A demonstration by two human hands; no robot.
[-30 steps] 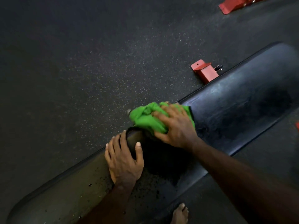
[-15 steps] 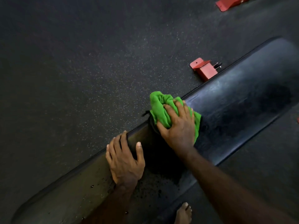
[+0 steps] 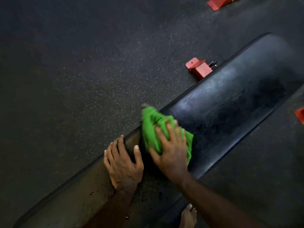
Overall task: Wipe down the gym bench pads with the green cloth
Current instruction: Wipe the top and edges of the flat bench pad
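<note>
Green cloth (image 3: 150, 129), bunched and crumpled, lies on the long black padded gym bench (image 3: 230, 102), where two pad sections meet, and my right hand (image 3: 171, 150) presses down on it with fingers spread over the folds, the fingertips slightly blurred. Part of the cloth pokes out past the far edge of the pad, and a corner shows beside the palm. My left hand (image 3: 122, 163) rests just beside the right, flat and relaxed on the duller, scuffed pad section, fingers reaching over its far edge and thumb pointing toward the cloth. A bare foot (image 3: 188, 217) shows at the bottom, near the bench's near side. Beyond the bench lies dark speckled rubber flooring (image 3: 82, 71), with a red metal frame foot (image 3: 198, 68) sticking out from under the pad's far edge.
</note>
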